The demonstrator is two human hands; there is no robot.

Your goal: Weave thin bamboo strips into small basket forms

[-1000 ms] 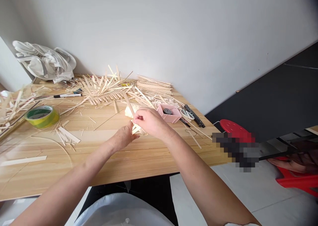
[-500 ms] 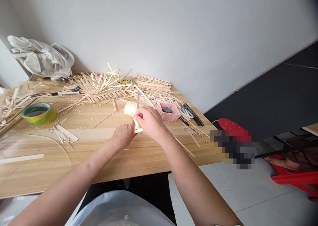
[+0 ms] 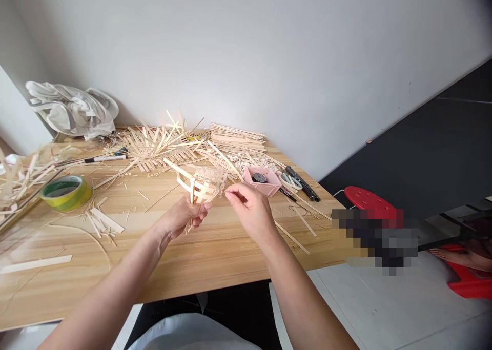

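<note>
My left hand [image 3: 185,218] is closed round a small open weave of pale bamboo strips [image 3: 200,190], held just above the table with loops and strip ends sticking out past the thumb. To the right of it, my right hand [image 3: 249,206] is closed, thumb and forefinger pinched together close to the weave's right edge. Whatever may be between those fingertips is too small to make out. A denser lattice [image 3: 211,175] shows just behind the held strips; I cannot tell whether it belongs to the same piece.
Behind lies a heap of bamboo strips [image 3: 154,145] and a stack of thin strips [image 3: 238,137]. A pink crate [image 3: 269,186] holding a dark spool, scissors [image 3: 291,181] and a black tool [image 3: 303,184] stand right. Yellow-green tape [image 3: 66,193] sits left. Red stool [image 3: 372,204] beyond the table.
My hands have moved apart. The left has turned and shifted left with the weave, showing its open side; the right has moved right, off it. The view has tilted up slightly.
</note>
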